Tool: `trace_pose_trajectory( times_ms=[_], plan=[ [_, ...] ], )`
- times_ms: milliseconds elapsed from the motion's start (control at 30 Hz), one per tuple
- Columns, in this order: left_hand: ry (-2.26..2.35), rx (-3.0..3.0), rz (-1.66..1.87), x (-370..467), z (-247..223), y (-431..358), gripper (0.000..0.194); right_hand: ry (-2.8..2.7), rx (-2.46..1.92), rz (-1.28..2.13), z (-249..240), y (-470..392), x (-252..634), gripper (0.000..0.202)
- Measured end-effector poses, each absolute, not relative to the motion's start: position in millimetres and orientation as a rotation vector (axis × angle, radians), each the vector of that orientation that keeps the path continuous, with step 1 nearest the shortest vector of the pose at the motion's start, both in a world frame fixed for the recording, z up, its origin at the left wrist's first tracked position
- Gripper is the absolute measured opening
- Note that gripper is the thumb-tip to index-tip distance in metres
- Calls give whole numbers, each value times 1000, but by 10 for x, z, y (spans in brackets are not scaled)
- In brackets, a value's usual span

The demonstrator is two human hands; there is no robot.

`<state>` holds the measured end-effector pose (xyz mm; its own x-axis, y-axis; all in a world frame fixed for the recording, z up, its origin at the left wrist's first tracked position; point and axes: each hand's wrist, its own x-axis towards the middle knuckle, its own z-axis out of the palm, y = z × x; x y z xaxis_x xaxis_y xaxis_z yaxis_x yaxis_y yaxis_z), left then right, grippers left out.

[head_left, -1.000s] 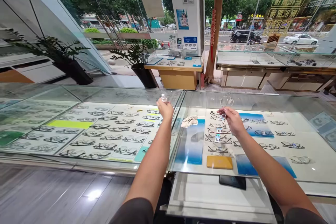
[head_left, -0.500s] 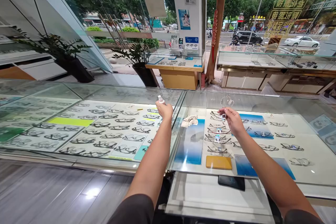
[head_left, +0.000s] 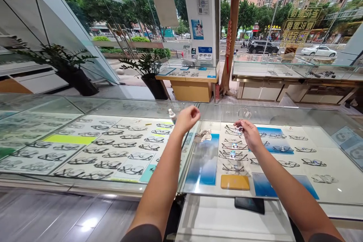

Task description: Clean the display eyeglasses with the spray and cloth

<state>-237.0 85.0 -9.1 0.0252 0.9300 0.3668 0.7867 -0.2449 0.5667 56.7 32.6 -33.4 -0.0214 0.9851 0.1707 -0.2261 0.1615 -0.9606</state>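
Observation:
A small white spray bottle (head_left: 172, 116) stands upright on the glass counter, just left of my left hand (head_left: 187, 118). That hand is raised above the glass with its fingers curled and nothing visible in them. My right hand (head_left: 249, 131) pinches a pair of thin-framed glasses (head_left: 244, 113) by one side, the lenses pointing up and away. A crumpled beige cloth (head_left: 203, 135) lies on the counter between my hands. Rows of glasses (head_left: 235, 155) lie inside the case beneath my right hand.
The glass display case (head_left: 300, 115) spans the view. A yellow case (head_left: 235, 182) and blue mats (head_left: 202, 162) lie inside it. A black phone (head_left: 249, 205) is below the front edge. Potted plants (head_left: 154, 83) stand beyond.
My left hand has let go of the spray bottle and moved right, away from it. My right hand still holds the glasses. The view has tilted slightly up.

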Motion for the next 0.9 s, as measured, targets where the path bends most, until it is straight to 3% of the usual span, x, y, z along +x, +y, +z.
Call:
trace_pose_trajectory(
  times_ms=[100,300,467,633,900],
  plan=[
    [1581,2095,403,-2339,-83,811,11,-1133,-895,1228,-341,325,564,31],
    [1637,1982,218,-2322,-216,861,7,-1135,-887,1231,-346,310,558,29],
    [1687,1935,322,-2329,-230,872,5,-1126,-886,1241,-345,315,551,30],
    [1629,1892,719,-2273,-189,861,22,-1105,-886,1245,-319,305,553,29],
    [1283,1663,1131,-1968,-180,813,26,-1070,-888,1297,-274,236,513,29]
  ],
)
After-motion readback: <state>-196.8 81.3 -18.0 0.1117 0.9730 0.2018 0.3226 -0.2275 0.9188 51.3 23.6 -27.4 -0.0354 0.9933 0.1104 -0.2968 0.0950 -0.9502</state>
